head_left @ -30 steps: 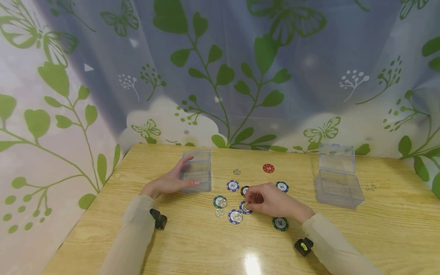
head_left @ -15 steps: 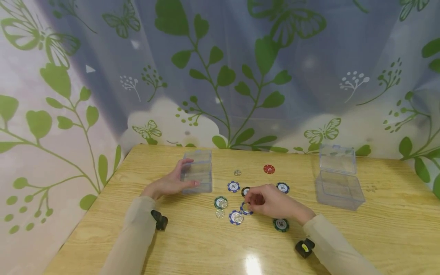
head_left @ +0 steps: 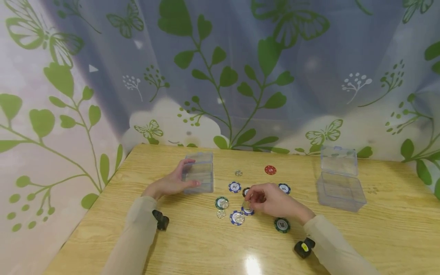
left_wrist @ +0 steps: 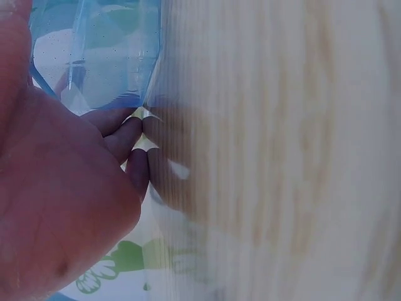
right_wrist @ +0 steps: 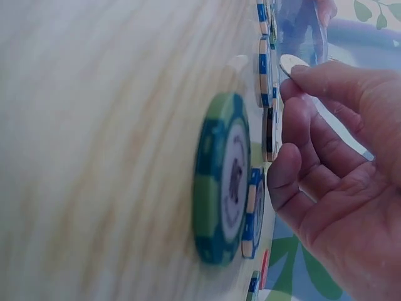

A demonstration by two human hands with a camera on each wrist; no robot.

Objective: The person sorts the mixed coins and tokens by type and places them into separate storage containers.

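Note:
My left hand (head_left: 169, 184) grips a clear plastic box (head_left: 203, 176) with its lid swung back, thumb on the near side and fingers at the far left. In the left wrist view, fingers (left_wrist: 122, 138) lie against the box's wall. Between thumb and forefinger, my right hand (head_left: 273, 200) pinches a shiny coin (right_wrist: 290, 63), tilted just above a blue chip (head_left: 248, 211). A black chip (head_left: 245, 191) is partly hidden behind that hand. Nearby, coins lie on a green chip (head_left: 219, 200) and another blue chip (head_left: 235, 220); a loose coin (head_left: 221, 214) sits between them.
A second clear box (head_left: 342, 193) stands lid up at the right. Around the right hand lie a red chip (head_left: 270, 170), a green chip (head_left: 282, 225), and blue chips (head_left: 235, 187). A coin (head_left: 238, 173) lies further back on the wooden table (head_left: 192, 236). A patterned curtain (head_left: 240, 76) hangs behind.
The coin has come up slightly off the blue chip in my right hand's pinch. My left hand stays on the box. The whole view has shifted a little.

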